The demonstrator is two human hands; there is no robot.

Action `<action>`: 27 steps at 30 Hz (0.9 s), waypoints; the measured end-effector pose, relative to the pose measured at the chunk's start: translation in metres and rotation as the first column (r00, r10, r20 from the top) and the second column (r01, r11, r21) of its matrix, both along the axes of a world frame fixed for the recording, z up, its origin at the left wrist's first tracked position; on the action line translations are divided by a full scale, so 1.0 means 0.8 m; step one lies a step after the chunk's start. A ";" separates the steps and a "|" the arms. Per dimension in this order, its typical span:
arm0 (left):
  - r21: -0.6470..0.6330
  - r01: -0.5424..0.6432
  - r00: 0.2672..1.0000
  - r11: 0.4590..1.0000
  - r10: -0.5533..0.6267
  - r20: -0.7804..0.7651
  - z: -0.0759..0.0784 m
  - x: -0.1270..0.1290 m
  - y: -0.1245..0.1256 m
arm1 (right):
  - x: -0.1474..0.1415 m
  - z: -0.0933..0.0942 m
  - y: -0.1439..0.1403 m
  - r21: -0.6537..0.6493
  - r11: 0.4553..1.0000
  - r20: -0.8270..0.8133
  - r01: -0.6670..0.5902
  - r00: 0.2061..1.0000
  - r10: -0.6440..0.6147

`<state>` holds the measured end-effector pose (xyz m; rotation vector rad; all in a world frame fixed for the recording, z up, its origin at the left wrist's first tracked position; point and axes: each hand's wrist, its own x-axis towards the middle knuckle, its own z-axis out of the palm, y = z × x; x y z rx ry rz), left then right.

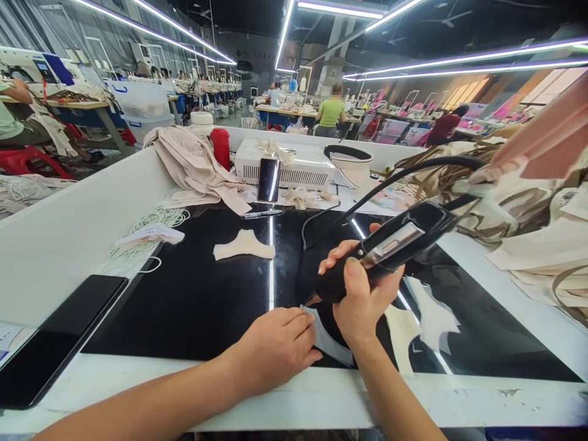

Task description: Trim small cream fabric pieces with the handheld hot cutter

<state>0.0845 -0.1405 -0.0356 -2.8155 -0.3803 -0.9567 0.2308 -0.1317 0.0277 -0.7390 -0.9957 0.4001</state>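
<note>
Right hand (362, 294) wrapped around a black corded tool (390, 248), fingers curled tight on its grip, thumb (354, 272) laid along the top. Tool's long axis slanted, running from up and right of the knuckles down and left to its tip, just past the fingers and right above the fabric piece (333, 343). Cord (390, 177) arching away up and right.

Left hand (275, 346) flat, palm down, fingers together and pressed on the near-left end of the piece (a pale curved strip on the black mat (193, 300)). Fingertips (307, 334) just left of the tool tip, nearly touching the right hand. Strip curving from under those fingertips toward the right wrist, so the tool hand sits closest to its middle, the flat hand to its end.

Beyond the fingers, well apart: another pale cutout (243, 245), a white box (294, 162), a red bottle (221, 147). Far left of the left hand, a dark phone (55, 343) on the table rim. Cloth heaped (528, 202) right of the tool.
</note>
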 end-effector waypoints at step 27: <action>-0.061 0.036 0.993 0.997 -0.042 -0.106 0.003 -0.007 0.003 | 0.046 0.021 -0.091 -0.050 0.990 0.006 0.128 0.992 -0.128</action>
